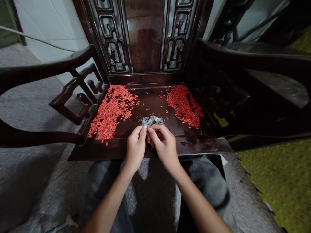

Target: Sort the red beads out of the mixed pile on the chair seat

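My left hand (136, 142) and my right hand (163, 140) meet over the front edge of a dark wooden chair seat (150, 108). Thumb and forefinger are pinched together on each. A speck of red shows at the right fingertips, seemingly a small red piece like those on the seat; what the left fingertips pinch is hidden. Just beyond the fingers lies a little heap of translucent whitish pieces (153, 120). Many small red tube-like pieces form a spread-out pile on the left (107, 115) and another pile on the right (183, 105).
The chair's carved backrest (145, 38) rises behind the seat. Curved armrests flank it, the left armrest (48, 72) and the right armrest (255, 60). A few loose red pieces lie between the piles. A yellow textured mat (282, 174) covers the floor at right.
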Demonstrator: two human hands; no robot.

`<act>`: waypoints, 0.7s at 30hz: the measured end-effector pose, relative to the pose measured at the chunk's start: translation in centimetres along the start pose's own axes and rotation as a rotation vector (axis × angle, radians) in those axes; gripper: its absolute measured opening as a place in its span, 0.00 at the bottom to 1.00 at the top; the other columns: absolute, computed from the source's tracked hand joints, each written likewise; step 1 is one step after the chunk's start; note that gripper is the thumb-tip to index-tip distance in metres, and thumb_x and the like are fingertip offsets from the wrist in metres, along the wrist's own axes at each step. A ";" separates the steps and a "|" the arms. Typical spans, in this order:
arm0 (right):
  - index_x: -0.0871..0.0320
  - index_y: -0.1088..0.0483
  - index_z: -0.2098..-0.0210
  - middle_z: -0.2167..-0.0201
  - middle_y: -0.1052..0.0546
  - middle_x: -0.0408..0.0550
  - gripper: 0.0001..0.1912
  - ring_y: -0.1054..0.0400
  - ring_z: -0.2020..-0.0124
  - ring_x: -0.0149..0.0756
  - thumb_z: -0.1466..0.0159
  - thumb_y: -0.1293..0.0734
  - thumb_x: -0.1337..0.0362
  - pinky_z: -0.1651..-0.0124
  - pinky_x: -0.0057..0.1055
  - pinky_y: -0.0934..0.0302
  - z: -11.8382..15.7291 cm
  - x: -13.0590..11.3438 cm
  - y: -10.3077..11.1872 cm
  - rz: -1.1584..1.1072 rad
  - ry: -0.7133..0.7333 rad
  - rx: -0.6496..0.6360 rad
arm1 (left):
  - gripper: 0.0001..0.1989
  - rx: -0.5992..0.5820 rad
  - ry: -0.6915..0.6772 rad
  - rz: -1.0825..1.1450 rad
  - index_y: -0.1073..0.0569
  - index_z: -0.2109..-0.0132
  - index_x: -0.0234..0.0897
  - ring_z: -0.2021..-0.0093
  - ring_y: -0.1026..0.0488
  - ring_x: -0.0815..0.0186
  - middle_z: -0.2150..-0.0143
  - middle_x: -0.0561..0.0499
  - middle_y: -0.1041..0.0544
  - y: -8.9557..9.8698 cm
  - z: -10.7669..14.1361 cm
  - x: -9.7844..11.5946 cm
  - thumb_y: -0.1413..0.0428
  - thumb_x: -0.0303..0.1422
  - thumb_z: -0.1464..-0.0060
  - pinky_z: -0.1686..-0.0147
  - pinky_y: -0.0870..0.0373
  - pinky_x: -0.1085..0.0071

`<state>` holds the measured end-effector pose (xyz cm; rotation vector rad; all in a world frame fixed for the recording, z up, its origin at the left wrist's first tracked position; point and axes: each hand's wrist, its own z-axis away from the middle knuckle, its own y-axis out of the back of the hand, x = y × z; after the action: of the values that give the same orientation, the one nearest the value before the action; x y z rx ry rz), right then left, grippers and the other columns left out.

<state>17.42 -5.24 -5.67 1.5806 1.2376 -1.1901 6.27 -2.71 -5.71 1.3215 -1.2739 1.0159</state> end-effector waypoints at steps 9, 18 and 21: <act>0.53 0.25 0.58 0.67 0.27 0.45 0.08 0.33 0.70 0.33 0.28 0.35 0.58 0.66 0.29 0.36 0.1 -0.1 -0.1 -0.001 0.023 -0.007 | 0.17 -0.020 0.003 0.033 0.29 0.65 0.36 0.71 0.35 0.68 0.72 0.53 0.32 0.0 0.1 -0.2 0.49 0.43 0.31 0.72 0.38 0.75; 0.53 0.26 0.58 0.67 0.27 0.44 0.08 0.32 0.69 0.33 0.28 0.35 0.59 0.64 0.30 0.37 0.1 0.0 -0.2 0.015 0.033 -0.009 | 0.18 -0.010 0.001 0.055 0.28 0.65 0.35 0.72 0.36 0.69 0.72 0.52 0.31 0.0 0.1 -0.1 0.48 0.43 0.31 0.72 0.38 0.76; 0.53 0.26 0.58 0.67 0.26 0.44 0.08 0.32 0.69 0.33 0.28 0.36 0.59 0.64 0.30 0.37 0.1 -0.1 -0.2 0.016 0.036 -0.012 | 0.18 -0.008 0.004 0.063 0.29 0.66 0.36 0.72 0.36 0.69 0.72 0.52 0.32 0.0 0.0 0.0 0.48 0.43 0.31 0.72 0.38 0.76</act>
<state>17.19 -5.30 -5.58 1.6071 1.2505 -1.1467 6.28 -2.72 -5.76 1.2798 -1.3227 1.0549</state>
